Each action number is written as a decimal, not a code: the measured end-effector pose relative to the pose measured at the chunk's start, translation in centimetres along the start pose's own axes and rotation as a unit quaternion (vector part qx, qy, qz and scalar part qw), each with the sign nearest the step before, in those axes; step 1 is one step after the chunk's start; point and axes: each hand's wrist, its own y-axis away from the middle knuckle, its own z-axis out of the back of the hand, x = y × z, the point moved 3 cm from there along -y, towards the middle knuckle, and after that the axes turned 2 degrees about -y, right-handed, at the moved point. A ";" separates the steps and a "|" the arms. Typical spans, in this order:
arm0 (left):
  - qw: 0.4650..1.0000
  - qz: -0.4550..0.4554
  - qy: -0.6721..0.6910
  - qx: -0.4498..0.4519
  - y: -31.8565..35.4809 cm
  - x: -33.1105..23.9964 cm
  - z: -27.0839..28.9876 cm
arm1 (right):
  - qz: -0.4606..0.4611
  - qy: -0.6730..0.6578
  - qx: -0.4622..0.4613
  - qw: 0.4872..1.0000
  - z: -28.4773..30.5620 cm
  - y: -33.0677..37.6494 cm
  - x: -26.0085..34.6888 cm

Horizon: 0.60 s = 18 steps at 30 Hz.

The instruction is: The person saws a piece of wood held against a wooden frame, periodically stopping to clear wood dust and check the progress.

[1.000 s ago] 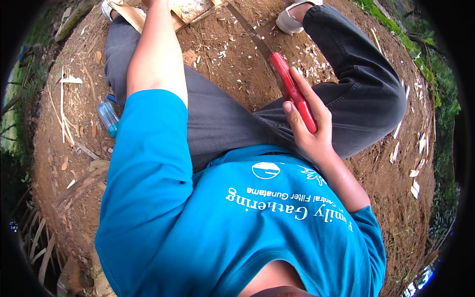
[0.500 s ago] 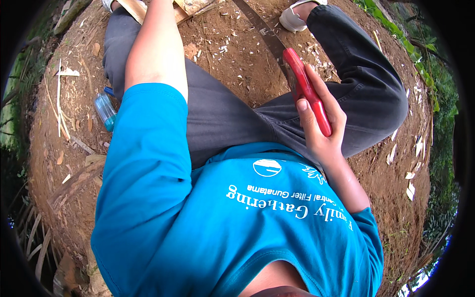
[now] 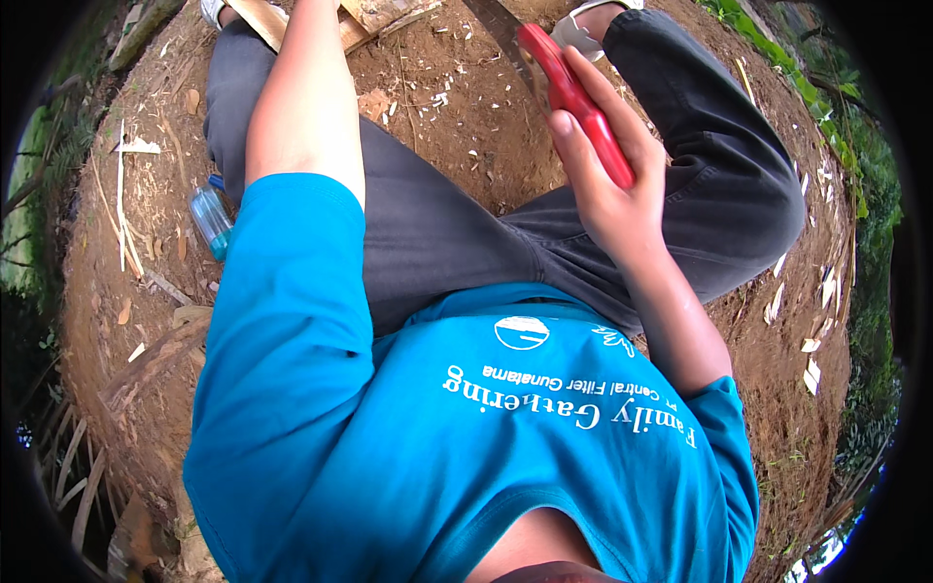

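1. Right hand (image 3: 612, 185) is closed around the red handle (image 3: 575, 102) of a saw; fingers wrap the far side and the thumb lies along the near side.
2. The red handle runs slantwise from the palm toward the top of the view, over the right knee.
3. The saw blade (image 3: 501, 34) is dark metal and leaves the front of the handle toward the top edge; only a short part shows before it is cut off.
4. The blade sits above bare dirt between the two legs, near a wooden piece (image 3: 374, 15) at the top edge. Cannot tell if the blade touches the wood.
5. The left forearm (image 3: 306, 97) reaches straight up along the left thigh. The left hand is past the top edge, out of sight, so its grip cannot be told.
6. The person sits on brown dirt ground (image 3: 457, 117) in dark grey trousers (image 3: 437, 233) and a blue shirt (image 3: 408, 428), knees spread.
7. A small clear plastic bottle with a blue cap (image 3: 210, 219) lies on the dirt just beside the left thigh.
8. Light wood chips (image 3: 812, 345) are scattered on the dirt to the right of the right leg; more flecks lie between the legs.
9. A light sandal (image 3: 583, 29) shows on the right foot at the top, near the saw handle.
10. Green plants (image 3: 855, 146) edge the right rim.
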 end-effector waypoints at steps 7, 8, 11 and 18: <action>1.000 0.024 0.010 0.010 0.7 -0.9 -1.0 | 0.104 -0.026 -0.066 0.992 -5.3 -7.4 -2.0; 0.999 0.031 0.010 0.023 0.4 -0.8 -0.9 | 0.083 -0.004 -0.054 0.995 -5.3 -7.3 -2.5; 0.999 0.030 -0.011 0.019 0.4 -0.9 -0.1 | 0.039 0.037 -0.026 0.998 -4.9 -6.7 -3.9; 0.982 -0.016 -0.185 0.016 1.3 -1.4 1.1 | 0.046 0.018 0.013 0.999 -4.6 -6.1 -3.3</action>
